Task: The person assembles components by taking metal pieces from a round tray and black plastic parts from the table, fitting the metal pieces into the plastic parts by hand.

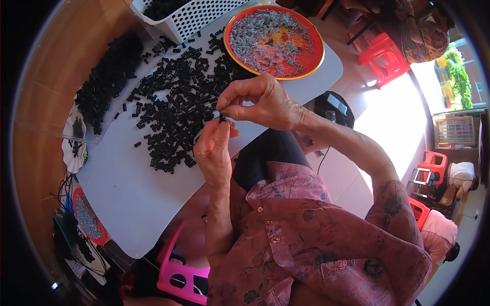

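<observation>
Over the near edge of the table, my two hands meet fingertip to fingertip. A small black plastic piece is pinched between the thumb and fingers of my left hand. My right hand comes in from above it, thumb and forefinger pressed together close to the piece; whatever they hold is too small to make out. Just beyond lies a spread heap of similar black plastic pieces. Farther back stands a red round tray with a gold rim, holding many small silvery metal parts.
A white perforated basket with black pieces stands at the back. Another dark pile lies at the left beside a white scalloped dish. Red stools and a pink stool stand around the white table. Other people sit at right.
</observation>
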Available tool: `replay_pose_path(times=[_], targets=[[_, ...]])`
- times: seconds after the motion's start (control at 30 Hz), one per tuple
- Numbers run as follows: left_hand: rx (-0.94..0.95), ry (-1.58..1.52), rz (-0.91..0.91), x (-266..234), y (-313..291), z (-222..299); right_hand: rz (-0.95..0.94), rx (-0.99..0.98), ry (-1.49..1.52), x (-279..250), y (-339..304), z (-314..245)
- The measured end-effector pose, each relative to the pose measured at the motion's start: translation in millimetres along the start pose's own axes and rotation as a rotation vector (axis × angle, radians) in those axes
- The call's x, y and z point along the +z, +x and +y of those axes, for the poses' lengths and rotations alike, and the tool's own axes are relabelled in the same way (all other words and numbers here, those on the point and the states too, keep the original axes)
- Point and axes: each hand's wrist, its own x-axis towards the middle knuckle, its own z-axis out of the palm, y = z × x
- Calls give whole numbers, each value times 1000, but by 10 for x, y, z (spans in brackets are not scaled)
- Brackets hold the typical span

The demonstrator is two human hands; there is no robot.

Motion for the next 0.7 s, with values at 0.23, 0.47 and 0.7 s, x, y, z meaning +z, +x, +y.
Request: replay_pose_path(times=[0.23, 0.47, 0.7], targets=[[-2, 33, 19, 9, -19, -15, 85, -71, 37, 57, -23, 97], [78, 116, -8, 6, -19, -18, 37, -265, -277, 67, -70, 50], [113, 71, -27, -9, -51, -30, 69, -5, 67, 202, -129, 99]])
